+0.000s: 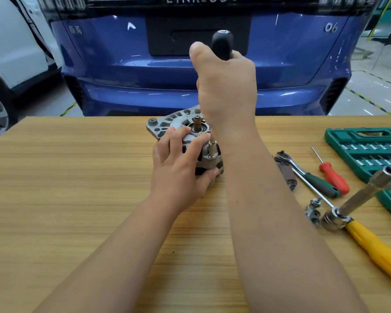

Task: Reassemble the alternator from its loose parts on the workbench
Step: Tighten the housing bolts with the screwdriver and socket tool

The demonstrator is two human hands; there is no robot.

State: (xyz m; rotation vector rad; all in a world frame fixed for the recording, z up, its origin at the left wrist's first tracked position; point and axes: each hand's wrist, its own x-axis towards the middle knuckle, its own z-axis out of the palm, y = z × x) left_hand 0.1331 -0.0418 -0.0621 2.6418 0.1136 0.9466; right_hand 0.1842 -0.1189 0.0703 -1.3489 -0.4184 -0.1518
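The grey alternator [167,124] stands on the wooden workbench [77,188], rotor shaft pointing up. My left hand [181,168] grips its near side, fingers over the top and thumb under the edge. My right hand [224,84] is wrapped round a black-handled socket driver [221,45] held upright. The driver's socket [212,149] sits on a bolt at the housing's right rim. The shaft between hand and socket is mostly hidden by my wrist.
To the right lie a ratchet [289,162], a green-handled screwdriver [321,185], a red-handled screwdriver [333,180], a yellow-handled tool with a long socket [370,245], small metal parts [313,212] and a green socket case [368,152]. A blue car [190,86] stands behind the bench.
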